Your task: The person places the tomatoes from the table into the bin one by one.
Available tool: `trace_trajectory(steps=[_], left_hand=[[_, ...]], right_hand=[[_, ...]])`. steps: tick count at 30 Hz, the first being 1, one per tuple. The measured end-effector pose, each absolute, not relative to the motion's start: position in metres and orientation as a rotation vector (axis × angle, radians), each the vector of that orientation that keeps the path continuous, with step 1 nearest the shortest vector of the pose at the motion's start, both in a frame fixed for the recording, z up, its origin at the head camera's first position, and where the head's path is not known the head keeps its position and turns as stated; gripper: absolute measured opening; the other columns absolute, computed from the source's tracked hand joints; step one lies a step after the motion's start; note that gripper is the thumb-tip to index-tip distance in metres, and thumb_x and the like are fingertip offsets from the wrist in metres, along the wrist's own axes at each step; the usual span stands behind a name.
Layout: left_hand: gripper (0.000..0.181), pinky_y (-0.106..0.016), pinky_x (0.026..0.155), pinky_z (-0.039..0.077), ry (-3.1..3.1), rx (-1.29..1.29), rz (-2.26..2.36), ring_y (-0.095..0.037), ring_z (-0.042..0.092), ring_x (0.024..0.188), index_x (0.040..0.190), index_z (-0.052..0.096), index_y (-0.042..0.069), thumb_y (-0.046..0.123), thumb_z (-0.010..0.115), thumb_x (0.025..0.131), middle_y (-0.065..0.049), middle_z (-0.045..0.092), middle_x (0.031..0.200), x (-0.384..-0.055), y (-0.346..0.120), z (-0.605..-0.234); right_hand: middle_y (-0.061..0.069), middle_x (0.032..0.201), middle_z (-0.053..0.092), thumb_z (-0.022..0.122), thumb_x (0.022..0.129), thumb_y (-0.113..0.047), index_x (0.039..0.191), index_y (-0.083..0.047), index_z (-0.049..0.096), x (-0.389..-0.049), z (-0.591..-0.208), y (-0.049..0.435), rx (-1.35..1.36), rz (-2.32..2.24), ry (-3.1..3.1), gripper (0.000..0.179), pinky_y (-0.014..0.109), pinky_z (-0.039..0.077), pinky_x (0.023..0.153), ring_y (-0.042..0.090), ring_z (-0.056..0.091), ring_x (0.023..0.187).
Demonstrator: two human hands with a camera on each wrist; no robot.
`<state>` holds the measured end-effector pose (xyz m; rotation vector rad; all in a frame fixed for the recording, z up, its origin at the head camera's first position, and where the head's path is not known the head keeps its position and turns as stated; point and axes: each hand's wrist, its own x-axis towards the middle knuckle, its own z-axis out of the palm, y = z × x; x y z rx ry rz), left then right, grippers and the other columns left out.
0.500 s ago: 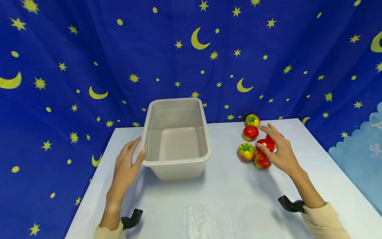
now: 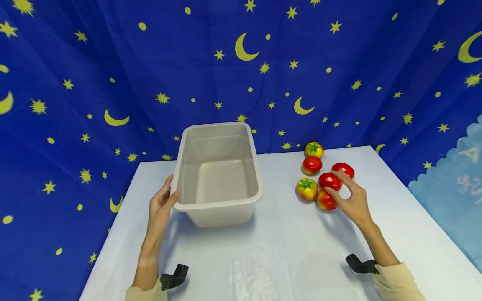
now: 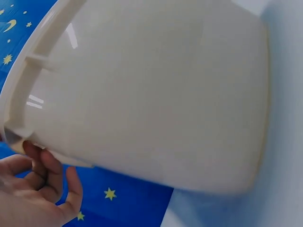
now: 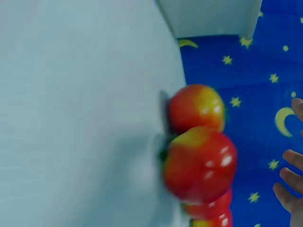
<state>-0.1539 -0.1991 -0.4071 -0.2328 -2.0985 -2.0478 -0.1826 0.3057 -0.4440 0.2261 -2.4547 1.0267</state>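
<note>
In the head view a beige plastic bin [image 2: 222, 213] stands upright on the white table. My left hand [image 2: 160, 211] is at its left rim, thumb on top and fingers beneath the lip; the left wrist view has these fingers [image 3: 54, 172] curled against the rim's underside. My right hand [image 2: 354, 202] hovers over a group of shiny red-and-yellow tomatoes, thumb and index finger spread above a red tomato [image 2: 330, 181]. Beside it lie a yellow-topped tomato [image 2: 306, 189] and a red one [image 2: 326, 200]. In the right wrist view, fingers [image 4: 291, 179] are apart from the tomatoes.
Farther back are a red tomato [image 2: 311, 165] and a yellow one [image 2: 314, 149] near the table's rear edge, with another red tomato [image 2: 343, 169] to the right. A blue star-and-moon curtain [image 2: 211, 75] hangs behind the white table [image 2: 286, 246].
My left hand has closed in on the bin's rim and now grips it. The right hand has moved slightly lower and left in view, its fingers nearer the middle red tomato.
</note>
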Motion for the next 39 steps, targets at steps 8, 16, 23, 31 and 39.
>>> trace_trajectory(steps=[8, 16, 23, 31, 39], left_hand=[[0.057, -0.01, 0.103, 0.031, -2.171, -0.271, -2.111, -0.033, 0.017, 0.148, 0.152, 0.022, -0.004, 0.007, 0.047, 0.102, -0.013, 0.018, 0.161, -0.156, -0.203, -0.401], [0.059, -0.017, 0.112, 0.025, -2.245, -0.293, -2.123, -0.029, 0.011, 0.15, 0.153, 0.022, -0.001, 0.009, 0.049, 0.101, -0.009, 0.015, 0.163, -0.157, -0.209, -0.395], [0.06, -0.046, 0.119, 0.012, -2.254, -0.273, -2.128, -0.027, 0.011, 0.15, 0.153, 0.022, 0.0, 0.01, 0.05, 0.101, -0.008, 0.015, 0.163, -0.157, -0.207, -0.396], [0.06, -0.053, 0.118, 0.009, -2.257, -0.272, -2.128, -0.028, 0.011, 0.15, 0.153, 0.022, 0.0, 0.009, 0.049, 0.101, -0.008, 0.015, 0.163, -0.158, -0.207, -0.398], [0.06, -0.054, 0.117, 0.009, -2.261, -0.297, -2.124, -0.028, 0.01, 0.15, 0.154, 0.021, 0.0, 0.01, 0.049, 0.101, -0.008, 0.013, 0.163, -0.158, -0.208, -0.397]], right_hand=[[0.025, 0.138, 0.053, 0.076, 0.085, -0.016, 0.137, -0.004, 0.054, -0.177, -0.473, 0.326, 0.143, 1.012, -2.534, 0.058, 0.063, 0.035, 0.101, 0.049, 0.047, 0.126], [0.025, 0.137, 0.054, 0.078, 0.083, -0.021, 0.138, -0.004, 0.054, -0.171, -0.489, 0.333, 0.177, 1.038, -2.64, 0.062, 0.052, 0.044, 0.095, 0.045, 0.052, 0.121], [0.023, 0.138, 0.054, 0.081, 0.08, -0.016, 0.139, -0.004, 0.053, -0.17, -0.501, 0.339, 0.233, 1.105, -2.623, 0.067, 0.005, 0.042, 0.086, -0.005, 0.049, 0.119], [0.032, 0.136, 0.05, 0.081, 0.075, 0.001, 0.138, 0.005, 0.05, -0.168, -0.496, 0.332, 0.209, 1.275, -2.583, 0.069, 0.011, 0.049, 0.08, 0.05, 0.054, 0.115], [0.03, 0.138, 0.049, 0.081, 0.077, -0.002, 0.139, 0.003, 0.05, -0.171, -0.503, 0.335, 0.16, 1.332, -2.578, 0.07, 0.008, 0.047, 0.08, 0.051, 0.052, 0.118]])
